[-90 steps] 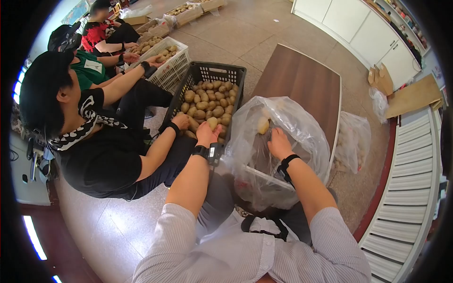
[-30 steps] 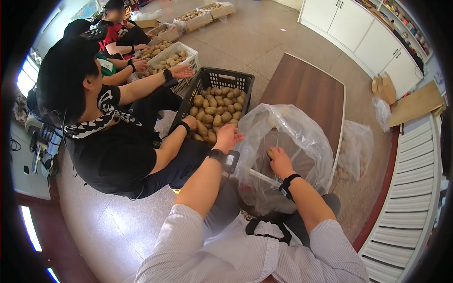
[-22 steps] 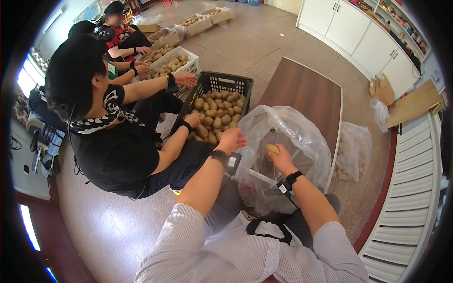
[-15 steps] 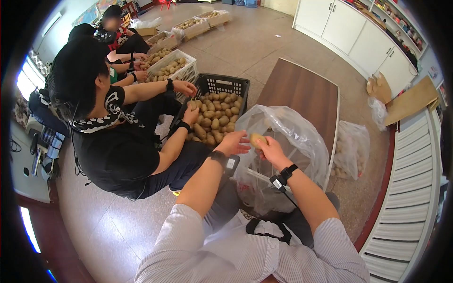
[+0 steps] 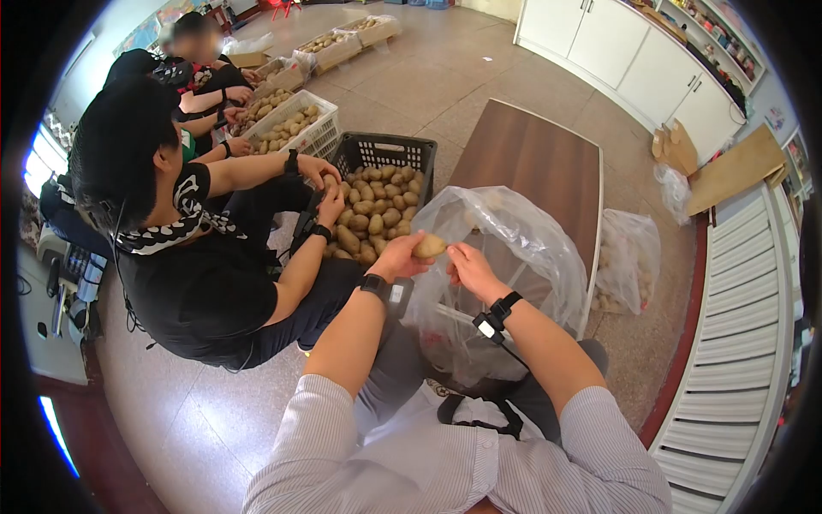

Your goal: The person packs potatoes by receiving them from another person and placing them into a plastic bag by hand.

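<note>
The left hand [image 5: 399, 259] holds a potato [image 5: 430, 247] by one end, seemingly to leave the other exposed. The right hand [image 5: 473, 271], wrist turned inward, has its fingers narrowed at that exposed end; whether they grip it, I cannot tell. The bag [image 5: 548, 248] gapes just beside, probably for easy reach. Farther off are the crate [image 5: 425, 165], near a co-worker [image 5: 184, 270], and the counter [image 5: 531, 163].
</note>
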`<action>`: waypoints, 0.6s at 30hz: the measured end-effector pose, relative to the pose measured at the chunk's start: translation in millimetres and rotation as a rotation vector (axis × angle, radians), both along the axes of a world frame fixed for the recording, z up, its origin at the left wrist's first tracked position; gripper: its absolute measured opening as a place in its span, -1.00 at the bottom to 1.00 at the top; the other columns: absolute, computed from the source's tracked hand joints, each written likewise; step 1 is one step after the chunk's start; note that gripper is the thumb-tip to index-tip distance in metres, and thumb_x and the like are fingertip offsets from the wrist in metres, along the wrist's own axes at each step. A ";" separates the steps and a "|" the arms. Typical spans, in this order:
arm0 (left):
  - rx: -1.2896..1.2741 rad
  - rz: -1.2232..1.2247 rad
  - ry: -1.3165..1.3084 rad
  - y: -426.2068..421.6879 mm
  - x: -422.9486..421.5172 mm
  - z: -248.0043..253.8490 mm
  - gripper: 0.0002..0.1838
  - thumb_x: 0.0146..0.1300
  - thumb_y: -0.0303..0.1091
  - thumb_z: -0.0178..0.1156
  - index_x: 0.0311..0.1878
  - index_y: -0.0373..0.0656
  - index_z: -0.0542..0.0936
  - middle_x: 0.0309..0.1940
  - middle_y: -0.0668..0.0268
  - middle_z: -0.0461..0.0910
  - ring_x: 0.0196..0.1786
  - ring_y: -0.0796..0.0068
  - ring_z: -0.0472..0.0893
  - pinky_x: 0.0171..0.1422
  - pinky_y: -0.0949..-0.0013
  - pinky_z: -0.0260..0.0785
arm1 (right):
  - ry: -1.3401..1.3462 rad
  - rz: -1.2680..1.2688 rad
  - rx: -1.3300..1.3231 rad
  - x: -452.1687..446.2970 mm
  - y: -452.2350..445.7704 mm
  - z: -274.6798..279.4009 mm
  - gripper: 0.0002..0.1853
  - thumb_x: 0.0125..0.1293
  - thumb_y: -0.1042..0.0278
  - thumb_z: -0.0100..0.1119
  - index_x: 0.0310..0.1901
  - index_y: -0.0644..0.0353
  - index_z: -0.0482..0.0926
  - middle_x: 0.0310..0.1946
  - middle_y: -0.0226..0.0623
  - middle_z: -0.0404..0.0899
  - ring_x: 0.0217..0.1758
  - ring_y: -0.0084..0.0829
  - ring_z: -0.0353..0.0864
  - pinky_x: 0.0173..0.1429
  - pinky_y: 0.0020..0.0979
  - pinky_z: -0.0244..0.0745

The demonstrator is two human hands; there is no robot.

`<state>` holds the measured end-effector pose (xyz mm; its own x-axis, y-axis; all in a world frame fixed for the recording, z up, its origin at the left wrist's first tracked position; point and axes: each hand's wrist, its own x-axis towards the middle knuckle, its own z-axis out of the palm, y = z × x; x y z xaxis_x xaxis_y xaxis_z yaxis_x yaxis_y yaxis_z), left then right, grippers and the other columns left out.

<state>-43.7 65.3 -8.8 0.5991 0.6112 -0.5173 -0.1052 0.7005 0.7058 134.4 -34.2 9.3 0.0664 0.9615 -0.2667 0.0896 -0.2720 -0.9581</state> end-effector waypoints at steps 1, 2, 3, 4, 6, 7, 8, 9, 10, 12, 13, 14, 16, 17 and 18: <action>-0.002 0.003 0.001 3.6 -2.0 -4.3 -0.60 0.41 -0.02 0.08 0.08 -0.16 0.51 -0.13 0.19 0.63 -0.32 0.27 0.64 -0.27 0.26 0.50 | -0.009 -0.015 -0.017 2.4 -0.3 -6.1 -0.62 0.51 0.07 -0.08 0.07 0.23 0.49 -0.45 -0.37 0.53 -0.52 -0.56 0.49 -0.43 -0.49 0.42; -0.026 0.089 0.010 7.2 -3.5 -8.7 -0.60 0.43 -0.04 0.05 0.09 -0.17 0.49 -0.13 0.19 0.62 -0.31 0.25 0.64 -0.27 0.25 0.52 | -0.018 -0.031 -0.034 6.3 -0.4 -11.9 -0.62 0.50 0.09 -0.08 0.09 0.23 0.48 -0.40 -0.35 0.56 -0.49 -0.55 0.53 -0.40 -0.49 0.45; -0.050 0.174 0.020 8.4 -4.8 -8.5 -0.60 0.44 -0.05 0.02 0.10 -0.19 0.48 -0.13 0.18 0.62 -0.30 0.23 0.63 -0.28 0.24 0.53 | -0.018 -0.029 -0.037 10.1 -0.7 -14.8 -0.62 0.50 0.09 -0.08 0.09 0.23 0.48 -0.40 -0.35 0.56 -0.49 -0.55 0.53 -0.40 -0.49 0.45; -0.054 0.175 0.020 9.0 -6.5 -8.7 -0.60 0.44 -0.05 0.02 0.10 -0.19 0.48 -0.13 0.18 0.62 -0.30 0.23 0.63 -0.28 0.24 0.53 | -0.072 -0.032 -0.044 14.5 -1.2 -17.8 -0.62 0.49 0.11 -0.06 0.11 0.23 0.48 -0.34 -0.33 0.59 -0.44 -0.54 0.56 -0.38 -0.48 0.46; -0.123 0.404 0.014 10.6 -9.6 -7.4 -0.60 0.47 -0.07 -0.03 0.11 -0.22 0.46 -0.13 0.15 0.60 -0.26 0.21 0.63 -0.26 0.23 0.55 | -0.126 -0.035 -0.054 28.3 -0.1 -29.5 -0.63 0.48 0.13 -0.05 0.12 0.24 0.47 -0.28 -0.31 0.62 -0.39 -0.52 0.60 -0.37 -0.47 0.46; -0.126 0.405 0.016 13.3 -12.4 -12.7 -0.60 0.47 -0.07 -0.03 0.11 -0.22 0.46 -0.13 0.15 0.60 -0.26 0.21 0.63 -0.26 0.23 0.55 | -0.207 -0.017 -0.049 38.7 2.9 -45.2 -0.61 0.46 0.15 -0.02 0.14 0.26 0.46 -0.23 -0.28 0.62 -0.36 -0.51 0.62 -0.33 -0.45 0.48; -0.114 0.472 0.009 17.2 -16.7 -23.0 -0.59 0.47 -0.10 -0.03 0.11 -0.26 0.46 -0.13 0.12 0.59 -0.25 0.21 0.63 -0.24 0.23 0.58 | -0.288 0.001 -0.044 47.8 5.7 -59.8 -0.59 0.44 0.16 0.01 0.16 0.28 0.45 -0.18 -0.25 0.63 -0.32 -0.50 0.63 -0.30 -0.43 0.50; -0.102 0.538 0.001 20.6 -20.6 -31.5 -0.59 0.48 -0.12 -0.02 0.11 -0.31 0.47 -0.13 0.08 0.59 -0.24 0.21 0.64 -0.21 0.23 0.61 | -0.286 0.000 -0.047 56.2 8.1 -71.8 -0.59 0.44 0.16 0.01 0.16 0.28 0.45 -0.18 -0.25 0.63 -0.32 -0.50 0.63 -0.30 -0.43 0.50; -0.104 0.536 0.004 22.9 -23.2 -36.7 -0.59 0.48 -0.12 -0.02 0.11 -0.31 0.47 -0.13 0.08 0.59 -0.24 0.21 0.64 -0.21 0.23 0.61 | -0.421 0.010 -0.007 63.2 10.5 -79.7 -0.57 0.42 0.16 0.04 0.16 0.30 0.44 -0.13 -0.17 0.63 -0.25 -0.38 0.65 -0.20 -0.38 0.52; -0.092 0.680 -0.045 26.8 -25.9 -46.8 -0.58 0.48 -0.13 -0.04 0.14 -0.32 0.44 -0.05 0.04 0.57 -0.17 0.13 0.64 -0.15 0.19 0.61 | -0.556 0.014 0.028 71.0 12.5 -85.2 -0.55 0.39 0.17 0.06 0.17 0.32 0.43 -0.08 -0.09 0.62 -0.17 -0.27 0.67 -0.11 -0.33 0.53; -0.096 0.674 -0.044 27.6 -25.3 -46.6 -0.58 0.48 -0.13 -0.04 0.14 -0.32 0.44 -0.05 0.04 0.57 -0.17 0.13 0.64 -0.15 0.19 0.61 | -0.651 0.016 0.055 72.7 11.0 -76.5 -0.53 0.36 0.17 0.08 0.18 0.34 0.42 -0.03 0.01 0.59 -0.05 -0.14 0.63 0.03 -0.26 0.49; -0.101 0.709 -0.023 28.7 -24.6 -46.6 -0.60 0.48 -0.16 -0.08 0.12 -0.30 0.45 -0.08 0.07 0.58 -0.19 0.16 0.64 -0.16 0.21 0.60 | -0.748 0.019 0.081 74.0 10.6 -67.9 -0.50 0.33 0.17 0.09 0.19 0.36 0.41 0.03 0.11 0.56 0.07 -0.01 0.58 0.17 -0.20 0.45; -0.089 0.744 -0.014 28.6 -25.3 -44.6 -0.62 0.47 -0.20 -0.12 0.09 -0.30 0.48 -0.10 0.09 0.58 -0.21 0.17 0.64 -0.17 0.23 0.60 | -0.769 0.030 0.075 79.5 15.4 -63.7 -0.48 0.32 0.17 0.10 0.21 0.37 0.40 0.08 0.17 0.52 0.16 0.06 0.49 0.25 -0.17 0.38; -0.092 0.739 -0.014 28.7 -25.1 -43.7 -0.62 0.47 -0.20 -0.12 0.09 -0.30 0.48 -0.10 0.09 0.58 -0.21 0.17 0.64 -0.17 0.23 0.60 | -0.789 0.046 0.076 81.6 19.3 -61.6 -0.45 0.30 0.18 0.11 0.23 0.37 0.38 0.13 0.22 0.47 0.26 0.13 0.40 0.33 -0.14 0.31; -0.068 0.767 -0.010 29.7 -25.4 -45.7 -0.62 0.47 -0.20 -0.13 0.09 -0.31 0.47 -0.10 0.08 0.58 -0.20 0.16 0.64 -0.17 0.23 0.60 | -0.790 0.043 0.071 83.4 23.1 -59.0 -0.45 0.30 0.18 0.11 0.23 0.37 0.38 0.13 0.22 0.47 0.26 0.13 0.40 0.33 -0.14 0.31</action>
<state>-69.1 95.1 -54.4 0.0257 0.8243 -0.5655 -0.5849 0.4711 0.6602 217.8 -11.1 -49.7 0.1728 0.9805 -0.0937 0.7594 -0.1933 -0.6212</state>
